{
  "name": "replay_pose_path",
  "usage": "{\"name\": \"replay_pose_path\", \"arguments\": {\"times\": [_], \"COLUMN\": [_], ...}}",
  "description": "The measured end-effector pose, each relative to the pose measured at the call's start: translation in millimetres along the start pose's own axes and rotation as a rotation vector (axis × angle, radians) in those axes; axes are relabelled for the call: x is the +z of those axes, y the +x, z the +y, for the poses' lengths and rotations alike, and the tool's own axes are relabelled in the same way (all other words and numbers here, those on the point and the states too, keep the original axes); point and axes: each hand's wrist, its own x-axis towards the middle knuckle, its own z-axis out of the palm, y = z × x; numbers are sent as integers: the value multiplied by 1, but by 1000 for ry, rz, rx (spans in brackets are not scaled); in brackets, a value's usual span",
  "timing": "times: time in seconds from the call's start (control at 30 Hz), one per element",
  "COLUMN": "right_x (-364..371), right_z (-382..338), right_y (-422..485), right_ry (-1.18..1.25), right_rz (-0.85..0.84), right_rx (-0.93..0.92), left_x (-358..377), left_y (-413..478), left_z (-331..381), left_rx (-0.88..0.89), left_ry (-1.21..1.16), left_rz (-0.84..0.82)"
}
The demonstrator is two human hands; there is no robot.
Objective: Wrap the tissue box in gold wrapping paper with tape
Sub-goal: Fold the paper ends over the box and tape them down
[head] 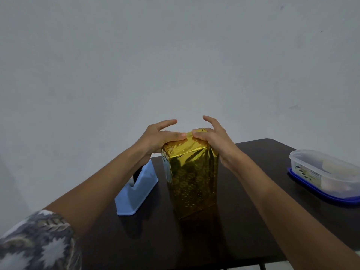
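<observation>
Both thumbs press the folded end flap flat: the left hand (157, 137) and right hand (212, 137) rest on the upper end of the tissue box (192, 178), fingers spread and lifted, neither clenched nor grasping anything. The box, already sheathed in gold wrapping paper (187, 146), stands on end on the table (194, 240), just right of the tape dispenser (136, 190). To finish this end well, I judge one thumb should keep the folds pinned and taut while the left hand, nearest the dispenser, fetches a strip. Slippery foil may spring open if pressure eases.
</observation>
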Motion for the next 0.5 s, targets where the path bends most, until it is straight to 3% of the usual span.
{"name": "replay_pose_path", "arguments": {"times": [0.5], "right_x": [3], "right_z": [-1], "right_y": [-2], "right_ry": [-47], "right_rz": [-5], "right_rx": [-11], "left_x": [24], "left_y": [13], "left_z": [16], "left_rx": [-124], "left_ry": [217], "left_rz": [69]}}
